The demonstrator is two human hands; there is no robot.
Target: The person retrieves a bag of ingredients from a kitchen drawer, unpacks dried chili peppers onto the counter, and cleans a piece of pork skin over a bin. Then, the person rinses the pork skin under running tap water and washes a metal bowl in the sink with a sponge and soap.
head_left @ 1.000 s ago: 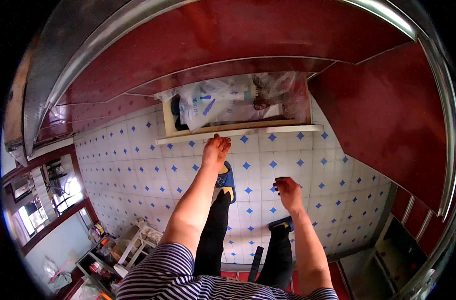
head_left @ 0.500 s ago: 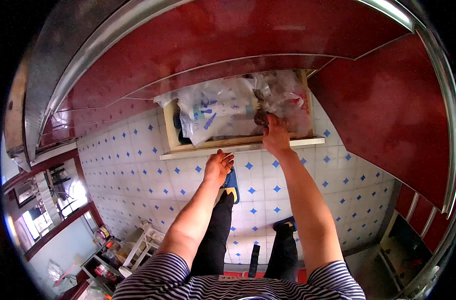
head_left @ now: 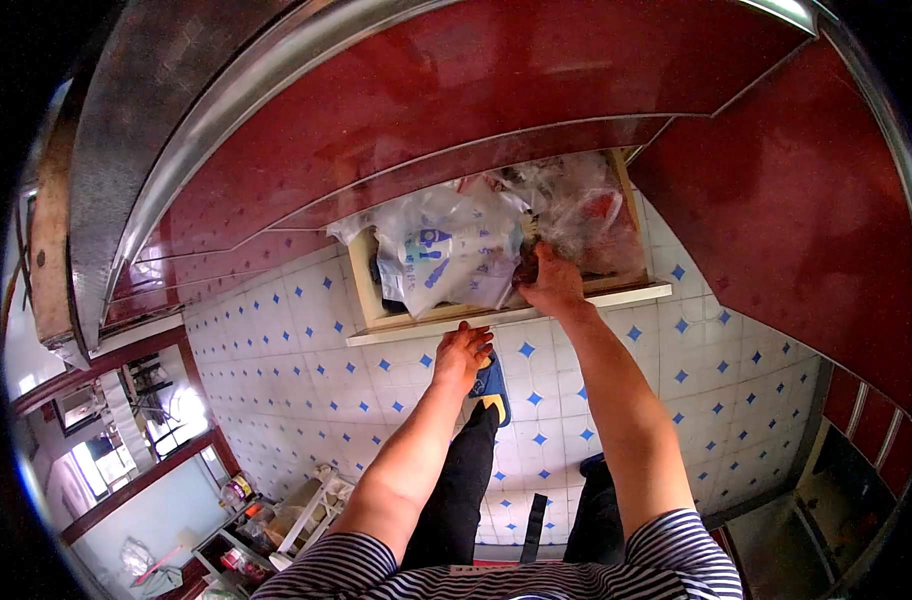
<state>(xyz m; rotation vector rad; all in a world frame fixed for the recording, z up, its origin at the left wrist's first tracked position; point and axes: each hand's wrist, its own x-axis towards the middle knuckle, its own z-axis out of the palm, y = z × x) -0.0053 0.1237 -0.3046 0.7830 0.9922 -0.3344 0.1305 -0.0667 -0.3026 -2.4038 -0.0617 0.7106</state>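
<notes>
An open drawer juts out over the tiled floor. Inside lies a white plastic bag with blue print, and to its right crumpled clear plastic bags. My right hand reaches over the drawer's front edge, its fingers closed on a small dark object between the bags; what that object is I cannot make out. My left hand hovers just outside the drawer front with its fingers apart, holding nothing.
Red cabinet fronts curve above and beside the drawer. My slipper stands on the tiled floor below. A shelf rack with assorted goods is at the lower left, near a doorway frame.
My right hand has moved up and forward from over the floor into the drawer and closed on the dark object. My left hand remains near the drawer front. The white bag has shifted slightly.
</notes>
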